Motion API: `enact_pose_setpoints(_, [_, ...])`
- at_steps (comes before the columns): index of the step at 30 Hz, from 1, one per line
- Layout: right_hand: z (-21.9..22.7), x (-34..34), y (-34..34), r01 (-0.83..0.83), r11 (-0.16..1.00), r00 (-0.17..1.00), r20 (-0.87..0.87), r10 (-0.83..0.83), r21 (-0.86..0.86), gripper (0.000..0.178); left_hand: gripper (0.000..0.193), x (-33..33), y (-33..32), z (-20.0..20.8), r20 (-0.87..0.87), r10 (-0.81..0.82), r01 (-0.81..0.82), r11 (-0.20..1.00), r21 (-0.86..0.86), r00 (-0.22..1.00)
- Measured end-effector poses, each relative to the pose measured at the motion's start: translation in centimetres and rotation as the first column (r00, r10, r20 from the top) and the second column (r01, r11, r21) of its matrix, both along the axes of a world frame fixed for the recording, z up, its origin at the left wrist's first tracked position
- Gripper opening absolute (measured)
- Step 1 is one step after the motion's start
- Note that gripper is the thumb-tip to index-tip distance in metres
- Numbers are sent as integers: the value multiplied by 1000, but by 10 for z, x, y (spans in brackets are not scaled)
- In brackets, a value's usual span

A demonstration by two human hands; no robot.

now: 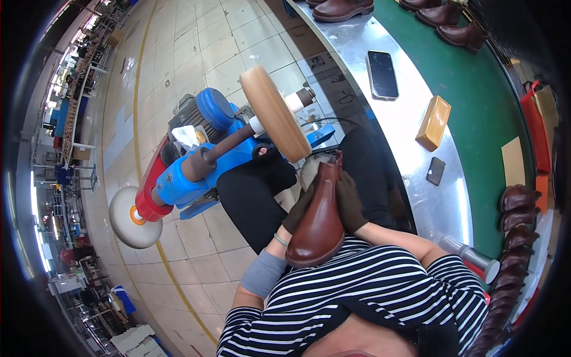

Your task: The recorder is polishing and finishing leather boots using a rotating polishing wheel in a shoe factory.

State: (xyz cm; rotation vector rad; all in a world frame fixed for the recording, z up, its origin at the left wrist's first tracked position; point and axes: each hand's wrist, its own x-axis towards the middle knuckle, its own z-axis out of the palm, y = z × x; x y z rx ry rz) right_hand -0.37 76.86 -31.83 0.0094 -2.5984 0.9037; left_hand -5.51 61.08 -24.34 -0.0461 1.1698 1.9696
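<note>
A brown leather ankle boot [319,221] rests on my lap, toe toward me and opening toward the machine. My left hand [299,211], in a dark glove, grips its left side. On the boot's right side lies my right hand [350,203], gloved too. Just beyond the boot's opening spins or stands a tan buffing wheel [275,113] on the shaft of a blue polishing machine [202,157]. Whether the boot touches the wheel cannot be told.
A second white wheel [128,217] sits on the shaft's far end. To my right runs a metal bench [410,119] with a black phone [382,74], a tan block [433,122] and a small dark pad [435,171]. Brown boots [514,220] line the green belt [476,101].
</note>
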Motion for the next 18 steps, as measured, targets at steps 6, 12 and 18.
enact_pose_setpoints(6, [-21,-91,20,347,267,813,430,393,-899,39,45,-51,3,-75,206,-39,-44,922,384,978])
enact_pose_setpoints(12, [-30,-155,23,548,195,697,574,431,-813,45,43,-78,10,-128,246,338,-383,909,167,909])
enact_pose_setpoints(18, [-61,-169,24,15,876,840,481,250,-481,44,47,-79,13,-111,382,168,-340,829,444,909])
